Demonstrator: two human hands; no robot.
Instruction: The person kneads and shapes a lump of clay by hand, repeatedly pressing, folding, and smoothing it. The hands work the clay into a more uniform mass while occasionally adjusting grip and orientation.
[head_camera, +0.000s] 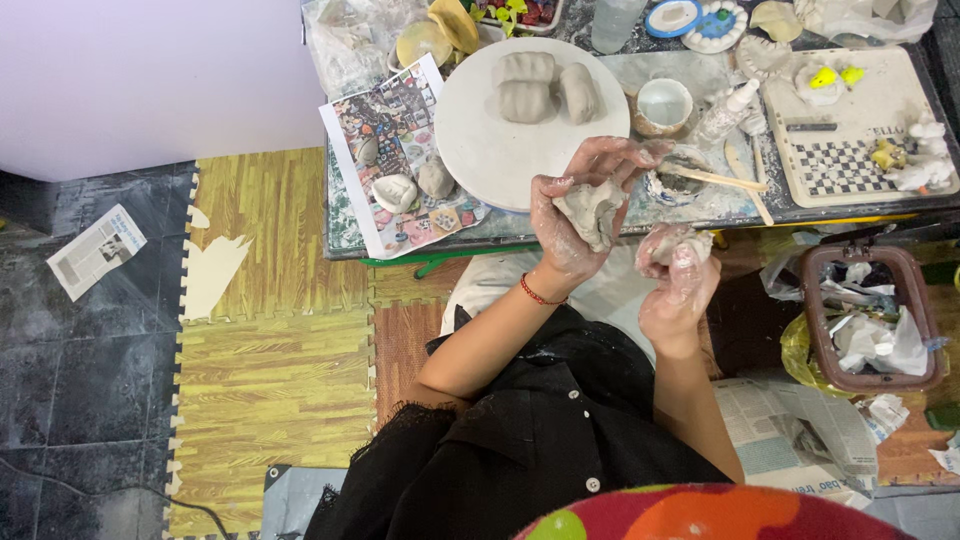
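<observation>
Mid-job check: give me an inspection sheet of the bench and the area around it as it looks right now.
Surface: table crowded edge to edge.
Job's things: left hand holds a clay lump; right hand closed on a smaller clay piece; three shaped clay pieces on round board.
Clutter: cup, checkered tray, printed sheet, wooden stick.
Fingers: clay-smeared on both hands.
Cables: one at the floor's lower left.
Surroundings: foam mats, bin, newspaper.

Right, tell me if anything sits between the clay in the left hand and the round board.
Nothing visible does. The left hand holds the clay lump right at the near edge of the round board; three shaped clay pieces lie farther back.
</observation>
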